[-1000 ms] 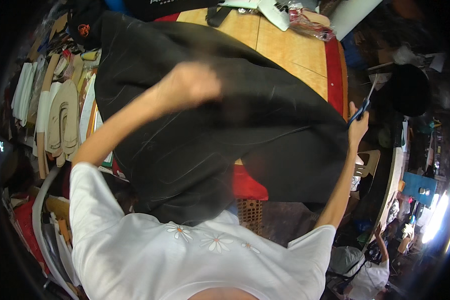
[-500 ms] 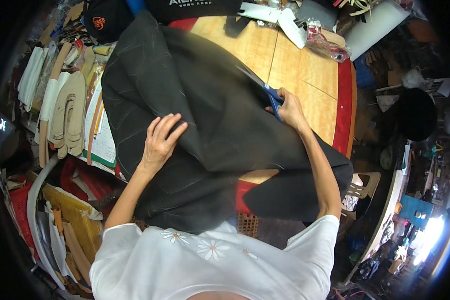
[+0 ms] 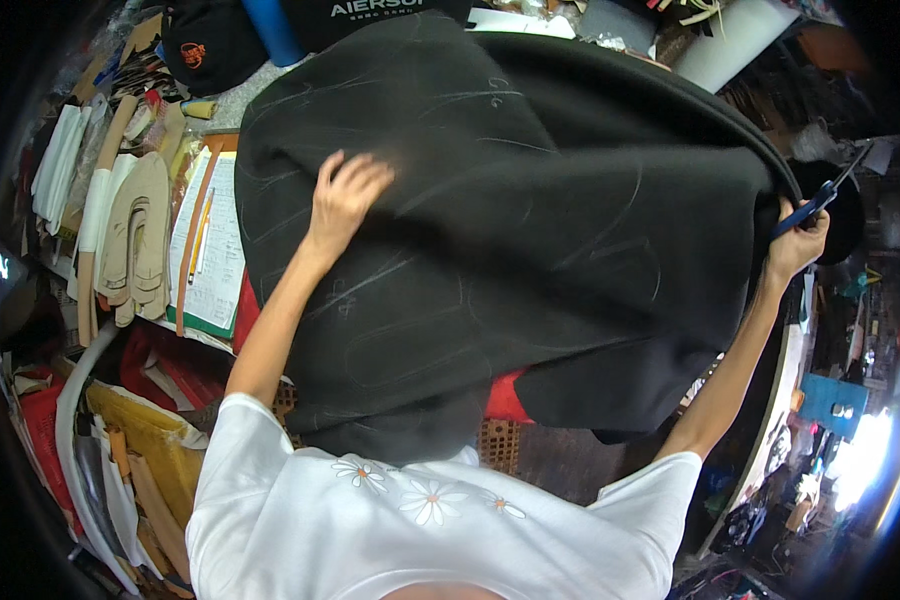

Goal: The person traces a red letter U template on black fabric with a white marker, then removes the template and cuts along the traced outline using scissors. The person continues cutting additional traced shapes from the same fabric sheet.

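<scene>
A large sheet of black fabric (image 3: 570,250), marked with thin white chalk outlines, covers most of the table and hangs over its near edge. My left hand (image 3: 348,195) is over the left part of the sheet with its fingers spread and slightly blurred; whether it presses on the cloth I cannot tell. Out past the table's right side, my right hand (image 3: 798,242) is closed around blue-handled scissors (image 3: 816,203), blades pointing up and away to the right. The fabric's right edge is bunched against that hand, and its fingers seem to pinch it too.
On the left lie a written sheet of paper (image 3: 195,270) with pencils, curved beige pattern pieces (image 3: 140,245) and rolled material. A black cap (image 3: 202,50) and a blue cylinder (image 3: 273,32) stand at the back. A white roll (image 3: 735,42) lies far right; shelves of clutter line the right side.
My right hand has swung outward to the right with the scissors, drawing the fabric across the bare wooden tabletop. The sheet is spread flatter, showing more chalk lines. My left hand has moved slightly farther away.
</scene>
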{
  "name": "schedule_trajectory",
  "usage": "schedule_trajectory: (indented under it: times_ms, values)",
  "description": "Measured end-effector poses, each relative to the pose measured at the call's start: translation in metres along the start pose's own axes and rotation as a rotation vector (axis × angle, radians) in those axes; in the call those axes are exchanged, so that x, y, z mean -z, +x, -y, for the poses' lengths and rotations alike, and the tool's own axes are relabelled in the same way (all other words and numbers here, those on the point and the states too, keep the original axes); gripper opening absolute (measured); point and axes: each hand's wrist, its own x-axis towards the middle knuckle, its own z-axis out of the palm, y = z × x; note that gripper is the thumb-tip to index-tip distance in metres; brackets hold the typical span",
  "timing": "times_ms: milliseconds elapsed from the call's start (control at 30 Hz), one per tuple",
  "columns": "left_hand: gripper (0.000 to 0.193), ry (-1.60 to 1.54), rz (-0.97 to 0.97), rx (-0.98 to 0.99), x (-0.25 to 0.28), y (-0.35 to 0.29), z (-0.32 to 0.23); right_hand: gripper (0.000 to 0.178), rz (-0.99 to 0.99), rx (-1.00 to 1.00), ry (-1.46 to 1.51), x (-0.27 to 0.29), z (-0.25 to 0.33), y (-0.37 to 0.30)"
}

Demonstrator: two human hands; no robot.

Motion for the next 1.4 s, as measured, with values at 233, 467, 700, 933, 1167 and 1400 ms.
schedule_trajectory:
  times_ms: [233, 467, 700, 933, 1167, 1400]
  values:
    - [0.051, 0.205, 0.202, 0.478, -0.051, 0.081, 0.032, 0.071, 0.056, -0.224, -0.712, 0.003, -0.051, -0.051]
    - [0.047, -0.745, 0.085, 0.303, 0.067, -0.033, -0.082, 0.058, 0.133, -0.438, -0.446, 0.087, -0.037, -0.209]
    - [0.080, -0.530, 0.514, 0.047, 0.134, -0.132, -0.199, 0.054, -0.157, -0.755, -0.753, 0.179, -0.025, -0.352]
    - [0.085, -0.427, 0.475, -0.029, 0.138, -0.156, -0.198, 0.030, -0.308, -1.059, -0.697, 0.291, -0.088, -0.428]
    - [0.103, -0.451, 0.533, -0.042, 0.138, -0.161, -0.237, 0.056, -0.150, -1.099, -0.106, 0.288, -0.137, -0.453]
    - [0.080, -0.356, 0.320, 0.015, 0.117, -0.162, -0.225, 0.044, -0.182, -0.938, -0.281, 0.250, -0.109, -0.477]
